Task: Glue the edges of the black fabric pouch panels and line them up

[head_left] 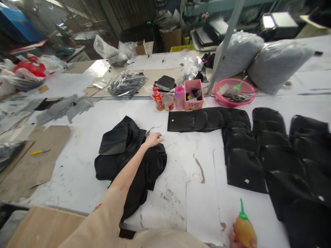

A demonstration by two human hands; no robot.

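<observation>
My left hand (154, 139) reaches over a loose heap of black fabric pieces (113, 141); its fingers are partly spread at the heap's upper right side, and whether they touch it is unclear. At the bottom right, my right hand (234, 238) is wrapped round a yellowish squeeze bottle (244, 230) with a green nozzle pointing up. Overlapping black panels (243, 168) lie in rows on the white table (178, 172) to the right, and another row (181, 121) runs along the back.
Behind stand a red-capped bottle (157, 99), a clear jar (168, 102), a pink cup (179, 97), a pink box (193, 105) and a pink basin (219, 100). A metal post (226, 44) rises beside the basin. A yellow cutter (38, 152) lies on cardboard at left.
</observation>
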